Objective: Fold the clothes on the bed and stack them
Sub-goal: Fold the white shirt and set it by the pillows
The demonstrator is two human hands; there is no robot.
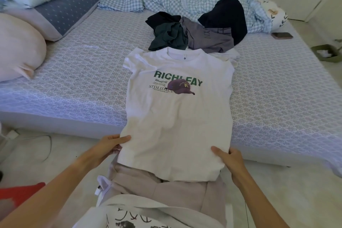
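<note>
We grip the white T-shirt (177, 116) hem, left hand (109, 146) and right hand (229, 159) pinching. Unfolded dark clothes (194, 31) crowd its collar; phone (282, 35) near mattress edge (277, 153).

Both forearms are bare from the frame edge to the wrists, with no sleeves, watch or bracelet showing. The left hand (109, 147) and right hand (230, 161) wear no gloves or rings; the nails are short and unpainted. Lower down, the person wears a white top (140, 214) printed with black line drawings, and pale beige trousers (166, 189) with a white drawstring (100, 185).
</note>
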